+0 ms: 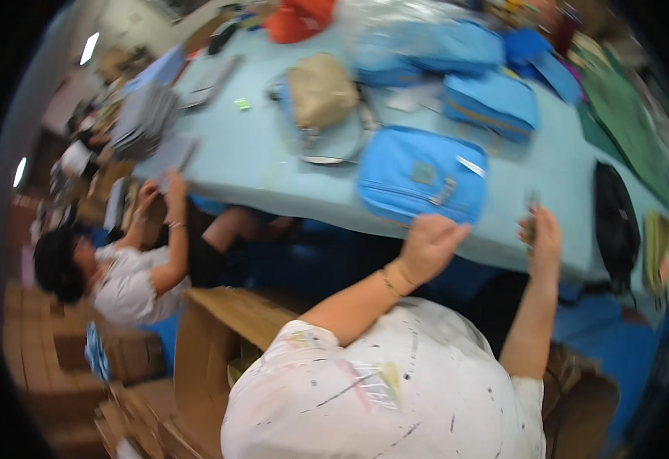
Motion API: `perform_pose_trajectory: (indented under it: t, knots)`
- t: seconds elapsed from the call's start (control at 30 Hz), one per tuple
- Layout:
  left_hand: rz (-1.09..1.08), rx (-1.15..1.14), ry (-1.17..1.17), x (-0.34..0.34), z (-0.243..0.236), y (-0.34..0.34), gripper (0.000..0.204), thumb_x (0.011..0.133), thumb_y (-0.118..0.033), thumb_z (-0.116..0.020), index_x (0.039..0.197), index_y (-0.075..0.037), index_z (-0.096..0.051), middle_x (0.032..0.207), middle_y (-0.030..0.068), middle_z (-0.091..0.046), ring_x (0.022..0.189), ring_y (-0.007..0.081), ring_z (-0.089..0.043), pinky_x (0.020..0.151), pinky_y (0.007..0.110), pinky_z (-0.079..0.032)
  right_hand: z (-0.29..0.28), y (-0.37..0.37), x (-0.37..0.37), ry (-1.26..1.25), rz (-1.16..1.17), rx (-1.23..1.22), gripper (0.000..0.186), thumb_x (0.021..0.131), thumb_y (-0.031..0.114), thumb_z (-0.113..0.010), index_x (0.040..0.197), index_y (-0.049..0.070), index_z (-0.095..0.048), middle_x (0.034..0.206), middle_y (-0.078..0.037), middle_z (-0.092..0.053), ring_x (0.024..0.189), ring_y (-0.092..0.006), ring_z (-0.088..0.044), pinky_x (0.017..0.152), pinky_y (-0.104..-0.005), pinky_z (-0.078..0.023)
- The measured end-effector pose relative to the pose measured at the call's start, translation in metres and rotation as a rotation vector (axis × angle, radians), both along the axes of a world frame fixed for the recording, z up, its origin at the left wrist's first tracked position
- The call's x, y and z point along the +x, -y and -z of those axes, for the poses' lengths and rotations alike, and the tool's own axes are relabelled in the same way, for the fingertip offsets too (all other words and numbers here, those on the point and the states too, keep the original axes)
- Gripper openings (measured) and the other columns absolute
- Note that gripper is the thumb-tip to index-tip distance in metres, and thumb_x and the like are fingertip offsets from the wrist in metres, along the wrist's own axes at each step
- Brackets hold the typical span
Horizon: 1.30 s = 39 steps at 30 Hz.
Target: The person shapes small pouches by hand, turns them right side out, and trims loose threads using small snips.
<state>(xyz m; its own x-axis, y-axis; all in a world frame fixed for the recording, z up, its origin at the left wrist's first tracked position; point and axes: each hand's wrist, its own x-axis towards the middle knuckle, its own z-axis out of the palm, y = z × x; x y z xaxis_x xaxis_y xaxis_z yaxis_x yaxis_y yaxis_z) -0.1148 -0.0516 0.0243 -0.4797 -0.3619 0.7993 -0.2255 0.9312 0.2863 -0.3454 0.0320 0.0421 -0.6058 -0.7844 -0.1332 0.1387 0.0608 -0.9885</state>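
Observation:
A blue zippered bag (420,170) lies at the near edge of the pale table, with a white tag on its upper right and a dark pull hanging from its zipper. My left hand (430,246) is closed on the bag's lower edge; its fingertips are partly hidden. To the right of the bag, my right hand (542,236) is raised and closed around a small pointed tool (532,200), which looks like thread snips, though blur hides its details. The tool's tip points away from me and does not touch the bag.
More blue bags (491,103) and clear plastic (384,30) lie at the back. A tan bag (321,88) sits left of centre, a black bag (616,222) far right. At left, a co-worker (132,268) handles grey pieces near a grey stack (145,122). Cardboard boxes (204,359) stand beside me.

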Motion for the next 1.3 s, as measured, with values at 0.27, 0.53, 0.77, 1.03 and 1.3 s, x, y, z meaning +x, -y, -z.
perform_pose_trajectory:
  t: [0.27, 0.53, 0.77, 1.03, 1.3]
  knots:
    - [0.026, -0.124, -0.007, -0.001, 0.011, 0.003, 0.032, 0.068, 0.000, -0.068, 0.100, -0.007, -0.069, 0.087, 0.0001, -0.057, 0.083, 0.0181, -0.055, 0.071, 0.032, -0.043, -0.047, -0.018, 0.074, -0.783, -0.231, 0.052, 0.036, 0.083, 0.012, -0.064, 0.118, 0.006, -0.058, 0.083, -0.011, -0.063, 0.066, -0.0225, -0.062, 0.062, -0.0318, -0.050]
    - [0.049, -0.133, 0.004, -0.001, 0.014, -0.001, 0.034, 0.068, 0.000, -0.067, 0.101, -0.007, -0.069, 0.090, 0.0008, -0.057, 0.083, 0.0186, -0.055, 0.071, 0.032, -0.044, -0.050, -0.029, 0.088, -1.173, -0.272, 0.147, 0.033, 0.081, 0.012, -0.064, 0.112, 0.006, -0.060, 0.078, -0.008, -0.061, 0.067, -0.0259, -0.062, 0.058, -0.0360, -0.051]
    - [0.049, -0.155, 0.039, 0.002, 0.015, 0.001, 0.034, 0.068, -0.001, -0.067, 0.102, -0.007, -0.069, 0.091, 0.0011, -0.057, 0.086, 0.0185, -0.055, 0.072, 0.032, -0.045, -0.057, -0.026, 0.090, -1.257, -0.286, 0.193, 0.030, 0.081, 0.011, -0.064, 0.109, 0.004, -0.060, 0.076, -0.008, -0.060, 0.065, -0.0263, -0.062, 0.057, -0.0364, -0.051]
    - [0.050, -0.160, 0.019, 0.000, 0.013, 0.001, 0.041, 0.063, 0.006, -0.068, 0.100, -0.009, -0.071, 0.088, -0.0007, -0.057, 0.082, 0.0177, -0.055, 0.069, 0.030, -0.044, -0.059, -0.022, 0.088, -1.328, -0.305, 0.212, 0.026, 0.081, 0.012, -0.062, 0.106, 0.003, -0.061, 0.073, -0.009, -0.060, 0.063, -0.0265, -0.062, 0.055, -0.0364, -0.051]
    - [0.051, -0.203, 0.057, 0.002, 0.017, 0.003, 0.033, 0.069, -0.003, -0.068, 0.101, -0.007, -0.070, 0.095, 0.0007, -0.057, 0.088, 0.0178, -0.055, 0.073, 0.032, -0.044, -0.065, -0.021, 0.086, -1.412, -0.295, 0.207, 0.019, 0.082, 0.013, -0.062, 0.099, 0.005, -0.063, 0.067, -0.006, -0.058, 0.059, -0.0241, -0.062, 0.050, -0.0344, -0.050]
